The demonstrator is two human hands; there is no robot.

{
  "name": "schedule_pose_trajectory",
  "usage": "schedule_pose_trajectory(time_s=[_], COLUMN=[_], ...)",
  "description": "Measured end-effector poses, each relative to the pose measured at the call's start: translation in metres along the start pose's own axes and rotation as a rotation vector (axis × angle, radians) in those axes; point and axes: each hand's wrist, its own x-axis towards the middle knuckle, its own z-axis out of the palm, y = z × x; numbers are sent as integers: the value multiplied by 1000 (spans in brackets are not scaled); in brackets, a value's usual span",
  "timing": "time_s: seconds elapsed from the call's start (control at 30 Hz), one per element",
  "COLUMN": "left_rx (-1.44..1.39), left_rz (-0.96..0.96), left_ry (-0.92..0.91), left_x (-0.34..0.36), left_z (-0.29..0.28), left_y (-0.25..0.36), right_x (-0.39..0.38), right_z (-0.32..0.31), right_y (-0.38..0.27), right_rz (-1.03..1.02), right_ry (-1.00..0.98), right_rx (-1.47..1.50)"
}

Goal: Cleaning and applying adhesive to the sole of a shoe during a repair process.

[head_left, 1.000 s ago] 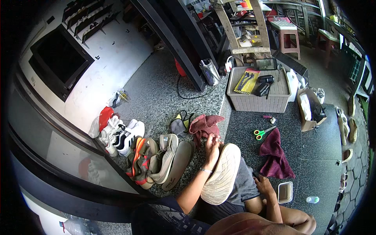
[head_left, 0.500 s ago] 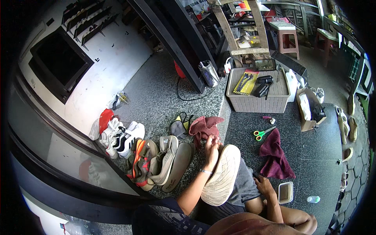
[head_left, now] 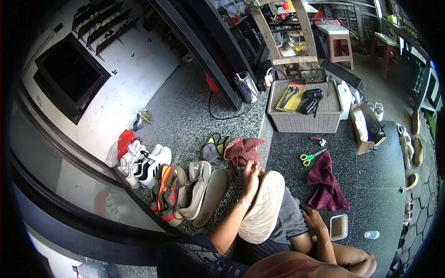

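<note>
One beige shoe [head_left: 263, 208], sole showing, stood beside the curled left hand [head_left: 251, 178]; right hand [head_left: 315, 219] bent near gray fabric [head_left: 291, 215]. Neither hand's grip could be told.

From the wearer's head, a wide fisheye camera looks down at the nearby left hand [head_left: 251, 178] and right hand [head_left: 314, 219].

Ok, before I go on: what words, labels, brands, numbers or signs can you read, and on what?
I copy out no wording; here is where print shows.
Flat taupe sole: dark lettering, small.
Whitish sign, top edge: dark characters, partly cut off.
Yellow package on the gray storage box: print too small to read.
Dark shirt: pale print, too blurred to read.
Beige sneaker: small mark, too small to read.
Cream outsole: no lettering visible.
</note>
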Motion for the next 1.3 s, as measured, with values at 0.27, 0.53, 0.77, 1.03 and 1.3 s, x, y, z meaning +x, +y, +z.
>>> schedule_pose_trajectory(time_s=[0.27,0.53,0.77,1.03,1.3], left_rx=[-74,-28,102,417,-399], left_rz=[-37,-40,-41,390,1312], left_ry=[19,6,-143,-371,-314], left_x=[1,4,7,1,-75], left_z=[3,-1,-7,20,93], left_y=[-2,-4,8,118,322], right_x=[2,3,-34,-143,-224], right_z=[1,-9,-76,-178,-238], right_y=[1,-12,-76,-169,-217], right_rz=[29,-4,10,-862,-1345], right_ry=[-10,160,397,443,473], right_rx=[5,160,892,1132,882])
